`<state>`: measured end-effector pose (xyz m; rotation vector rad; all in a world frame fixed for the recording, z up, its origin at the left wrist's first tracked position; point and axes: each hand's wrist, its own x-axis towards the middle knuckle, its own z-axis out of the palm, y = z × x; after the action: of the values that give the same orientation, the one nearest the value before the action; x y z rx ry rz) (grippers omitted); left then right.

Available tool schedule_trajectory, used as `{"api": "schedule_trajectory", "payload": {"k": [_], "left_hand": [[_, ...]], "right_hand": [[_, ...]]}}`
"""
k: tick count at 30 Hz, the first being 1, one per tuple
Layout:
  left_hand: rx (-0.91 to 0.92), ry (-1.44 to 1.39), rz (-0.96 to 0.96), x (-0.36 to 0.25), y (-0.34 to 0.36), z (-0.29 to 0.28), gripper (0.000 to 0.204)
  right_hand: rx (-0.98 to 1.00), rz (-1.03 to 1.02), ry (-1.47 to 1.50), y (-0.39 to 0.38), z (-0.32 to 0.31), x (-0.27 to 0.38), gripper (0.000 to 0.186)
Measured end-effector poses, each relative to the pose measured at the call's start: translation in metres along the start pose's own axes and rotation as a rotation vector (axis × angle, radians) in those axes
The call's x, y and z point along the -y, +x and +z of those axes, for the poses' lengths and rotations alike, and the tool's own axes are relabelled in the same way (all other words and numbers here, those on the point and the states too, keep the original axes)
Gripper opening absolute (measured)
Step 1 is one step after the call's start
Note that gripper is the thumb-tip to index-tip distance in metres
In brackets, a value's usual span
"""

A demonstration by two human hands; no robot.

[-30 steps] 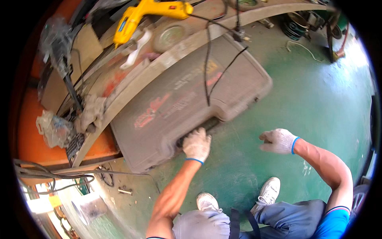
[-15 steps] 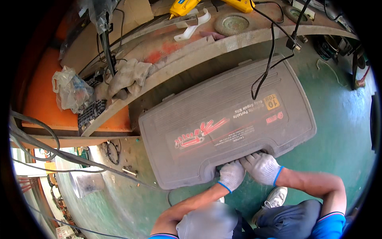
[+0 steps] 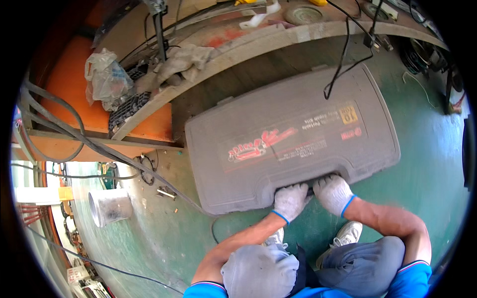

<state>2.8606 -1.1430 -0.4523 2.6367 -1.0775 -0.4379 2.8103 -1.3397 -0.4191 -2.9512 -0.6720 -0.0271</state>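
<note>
A large grey plastic tool case [image 3: 278, 134] lies flat and closed on the floor in front of me, its lid marked with a red picture and a yellow label. A recess in its near edge holds a dark handle [image 3: 311, 190]. My left hand [image 3: 291, 201], in a white knit glove with a blue cuff, is closed around the left part of that handle. My right hand [image 3: 333, 193], gloved alike, is closed around the right part, a short gap away. The fingertips of both hands are hidden in the recess.
Beyond the case runs a low workbench edge [image 3: 248, 55] with round discs, gloves [image 3: 186, 62] and a plastic bag [image 3: 107, 74]. A black cable [image 3: 344, 64] hangs over the case. Thick cables cross at left, near a white bucket [image 3: 110, 206]. My shoes stand close behind the handle.
My hands have drawn apart along the handle, and the right fingers, stretched into the recess before, are now curled. My view has shifted a little, and the case sits slightly differently in it.
</note>
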Motion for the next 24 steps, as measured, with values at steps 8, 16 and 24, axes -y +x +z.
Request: {"api": "schedule_trajectory", "payload": {"k": [8,16,24], "left_hand": [[0.043,0.063,0.075,-0.008,-0.061,0.019,0.029],[0.197,0.104,0.267,-0.015,-0.055,-0.068,0.024],[-0.213,0.047,0.355,-0.037,0.018,-0.317,0.029]], "right_hand": [[0.231,-0.027,0.038,-0.027,-0.011,0.049,0.012],[0.230,-0.105,0.264,-0.006,-0.074,0.030,0.011],[-0.321,-0.157,-0.002,0.072,-0.275,-0.032,0.013]]}}
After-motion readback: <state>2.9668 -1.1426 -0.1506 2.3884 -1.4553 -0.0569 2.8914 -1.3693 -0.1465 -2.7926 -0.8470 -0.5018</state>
